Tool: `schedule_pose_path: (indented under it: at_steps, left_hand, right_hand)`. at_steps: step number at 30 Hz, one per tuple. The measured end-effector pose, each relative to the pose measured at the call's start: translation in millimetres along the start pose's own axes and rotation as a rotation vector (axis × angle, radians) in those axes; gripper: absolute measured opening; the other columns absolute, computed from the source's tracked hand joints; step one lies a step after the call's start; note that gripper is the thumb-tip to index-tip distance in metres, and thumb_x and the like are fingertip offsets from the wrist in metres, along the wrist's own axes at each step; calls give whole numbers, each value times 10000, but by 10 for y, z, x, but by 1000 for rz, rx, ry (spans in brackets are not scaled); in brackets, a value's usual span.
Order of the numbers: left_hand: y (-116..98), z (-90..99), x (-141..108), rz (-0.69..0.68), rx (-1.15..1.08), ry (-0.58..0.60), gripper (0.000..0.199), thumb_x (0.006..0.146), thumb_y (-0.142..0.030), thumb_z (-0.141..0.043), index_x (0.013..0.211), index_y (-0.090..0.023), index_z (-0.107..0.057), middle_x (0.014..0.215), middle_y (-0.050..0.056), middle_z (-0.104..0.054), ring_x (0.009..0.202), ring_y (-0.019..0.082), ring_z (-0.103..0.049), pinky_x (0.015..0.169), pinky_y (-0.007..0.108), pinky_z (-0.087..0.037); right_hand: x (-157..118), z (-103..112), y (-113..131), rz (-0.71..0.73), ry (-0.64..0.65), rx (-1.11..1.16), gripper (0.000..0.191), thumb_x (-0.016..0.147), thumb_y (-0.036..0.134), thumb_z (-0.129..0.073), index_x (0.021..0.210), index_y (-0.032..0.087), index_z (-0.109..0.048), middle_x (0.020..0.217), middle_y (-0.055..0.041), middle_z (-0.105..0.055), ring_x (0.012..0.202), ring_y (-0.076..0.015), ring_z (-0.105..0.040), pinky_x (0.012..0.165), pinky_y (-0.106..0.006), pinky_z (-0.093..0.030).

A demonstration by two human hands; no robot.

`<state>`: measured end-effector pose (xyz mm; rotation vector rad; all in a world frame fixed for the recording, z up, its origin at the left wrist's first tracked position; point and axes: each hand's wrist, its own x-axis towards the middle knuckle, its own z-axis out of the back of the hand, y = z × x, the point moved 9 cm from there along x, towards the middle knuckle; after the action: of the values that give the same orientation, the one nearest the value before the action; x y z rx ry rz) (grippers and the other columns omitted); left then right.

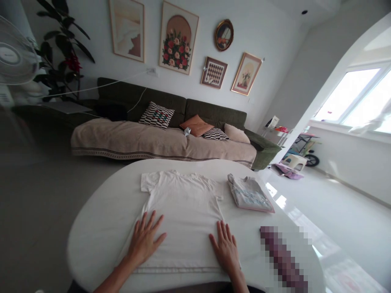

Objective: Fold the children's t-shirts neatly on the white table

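A white short-sleeved T-shirt [183,211] lies spread on the white table [91,219], its neckline away from me and its hem near the table's front edge. My left hand [146,238] rests flat on the shirt's left side, fingers spread. On the right side edge of the shirt lies my right hand [224,244], palm down with the thumb apart. Neither hand grips anything. Beyond my right hand sits a folded pale grey garment [250,193] with bluish print and a pink lower edge.
A pixelated purplish long shape [282,258] is at the table's right side; its kind cannot be made out. Behind the table stands a green sofa [171,95] with a beige cover and several cushions. A fan [15,53] is at the left. A white stool [295,162] stands far right.
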<state>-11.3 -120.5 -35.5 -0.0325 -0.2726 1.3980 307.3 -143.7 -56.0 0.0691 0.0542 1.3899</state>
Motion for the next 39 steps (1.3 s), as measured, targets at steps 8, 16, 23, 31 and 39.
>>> schedule_pose_path:
  at_steps: [8,16,23,31,39]
  left_hand:
    - [-48,107,-269,-4,-34,5,632,783,-572,-435,1351,-324,-312,1470,62,-226,1339,360,-129,1033,536,-181]
    - [110,62,-434,40,-15,35,612,797,-562,-409,1344,-299,-337,1466,83,-233,1338,332,-165,1031,498,-213]
    - [115,174,-344,111,66,85,538,843,-480,-367,1326,-245,-396,1399,117,-374,1289,336,-294,1006,560,-204]
    - [165,50,612,118,76,-69,518,856,-378,-345,1340,-195,-376,1438,83,-308,1324,285,-231,1030,467,-230]
    - [234,-74,616,124,74,-65,572,846,-485,-326,1355,-223,-342,1453,82,-271,1330,300,-211,1032,486,-196]
  right_hand:
    - [-67,92,29,5,45,-26,681,861,573,-203,1410,177,-126,1482,-38,-122,1362,-235,-22,1051,-522,-154]
    - [-334,57,762,146,70,64,660,875,542,-205,1409,162,-130,1478,-41,-101,1359,-228,-61,1063,-483,-172]
    - [-454,66,782,128,42,82,664,871,573,-173,1401,174,-166,1467,-37,-128,1353,-238,-78,1065,-488,-178]
    - [-278,-149,722,83,-31,43,661,829,628,-234,1347,229,-336,1413,-37,-281,1302,-268,-260,1013,-517,-295]
    - [-340,-89,755,111,47,82,688,827,645,-208,1380,237,-246,1439,-34,-210,1330,-267,-162,1044,-535,-219]
